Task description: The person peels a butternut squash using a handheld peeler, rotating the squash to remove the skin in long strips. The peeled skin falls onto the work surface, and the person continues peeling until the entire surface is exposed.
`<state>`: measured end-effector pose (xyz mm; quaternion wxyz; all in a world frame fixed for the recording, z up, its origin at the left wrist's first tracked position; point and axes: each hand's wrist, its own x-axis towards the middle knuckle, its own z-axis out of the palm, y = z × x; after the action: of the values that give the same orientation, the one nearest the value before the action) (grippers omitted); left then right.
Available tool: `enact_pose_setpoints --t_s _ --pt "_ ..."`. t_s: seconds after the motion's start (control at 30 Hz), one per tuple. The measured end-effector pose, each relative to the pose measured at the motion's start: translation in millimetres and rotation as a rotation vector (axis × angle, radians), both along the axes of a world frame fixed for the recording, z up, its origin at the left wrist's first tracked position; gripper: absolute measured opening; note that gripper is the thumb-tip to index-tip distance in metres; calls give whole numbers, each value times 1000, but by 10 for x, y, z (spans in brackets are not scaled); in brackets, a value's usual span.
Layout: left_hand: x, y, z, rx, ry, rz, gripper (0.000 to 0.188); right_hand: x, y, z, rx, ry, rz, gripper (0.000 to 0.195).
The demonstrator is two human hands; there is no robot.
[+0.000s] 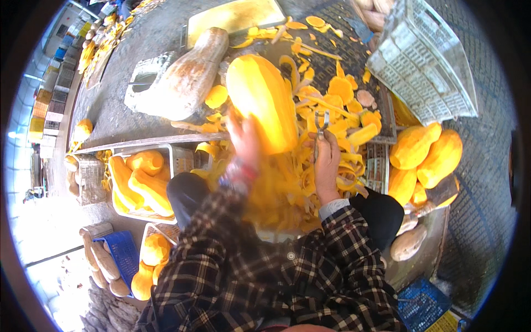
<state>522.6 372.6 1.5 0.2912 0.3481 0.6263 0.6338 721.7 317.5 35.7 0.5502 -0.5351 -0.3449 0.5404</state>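
Note:
A large peeled orange squash [261, 101] lies in front of me at the edge of the work table, tilted towards my body. My left hand [244, 139] is on its lower left side, blurred, with the palm against the flesh. My right hand [325, 155] holds a metal Y-shaped peeler [321, 121] upright, just right of the squash and apart from it. Peel strips [348, 164] heap below and to the right of the squash. An unpeeled tan squash [188, 76] lies on the table to the left, beside a cut white plastic container [145, 79].
A yellow board [234, 18] lies at the table's far side. A pale plastic crate [419, 70] stands tilted at the right. Peeled squashes fill a crate [172, 162] at the left; others [439, 157] lie at the right. A blue crate [122, 253] stands lower left.

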Motion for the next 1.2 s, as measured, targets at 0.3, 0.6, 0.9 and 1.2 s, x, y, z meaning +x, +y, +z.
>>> enact_pose_setpoints --t_s 0.3,0.6,0.9,1.2 --pt "135 -611 143 -98 -1428 -475 82 -583 1737 321 393 -581 160 29" --pt "159 -641 266 -75 -1629 -420 76 -1325 3147 722 321 -1107 827 54" --pt "-505 -1072 295 -86 -508 -164 58 -560 2133 336 160 -600 470 41" --pt "-1195 211 980 -59 105 -563 38 156 424 82 -219 76 -210 29"
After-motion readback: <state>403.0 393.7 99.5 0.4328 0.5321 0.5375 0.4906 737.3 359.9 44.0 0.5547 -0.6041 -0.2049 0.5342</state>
